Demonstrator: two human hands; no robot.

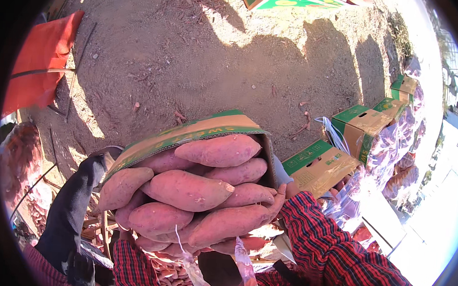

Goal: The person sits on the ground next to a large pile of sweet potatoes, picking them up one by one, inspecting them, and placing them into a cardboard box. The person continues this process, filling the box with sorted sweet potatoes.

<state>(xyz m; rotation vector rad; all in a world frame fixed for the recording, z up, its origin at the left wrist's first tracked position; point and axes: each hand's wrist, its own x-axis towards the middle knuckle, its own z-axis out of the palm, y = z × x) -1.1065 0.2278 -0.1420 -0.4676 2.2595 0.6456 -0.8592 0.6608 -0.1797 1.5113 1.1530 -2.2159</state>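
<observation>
A green and brown cardboard box (pixel 230 122), tilted towards me, is heaped with large sweet potatoes (pixel 190 191) right in front of my body. At its right edge is my right hand (pixel 282 195), fingers against the box's side and the end of a sweet potato, the sleeve red and black striped. My left hand (pixel 127 234) is mostly hidden under the lower left of the load; only a little shows above its striped cuff. How its fingers lie cannot be seen. Clear plastic strips (pixel 243 258) hang below the sweet potatoes.
Cardboard boxes (pixel 323 166) stand in a row on the right beside plastic film. Another box (pixel 292 1) is at the top. A red sheet or sack (pixel 44 62) lies at the left, near a thin metal rod (pixel 79 59). A person's dark-clad leg or sleeve (pixel 67 205) is at the lower left.
</observation>
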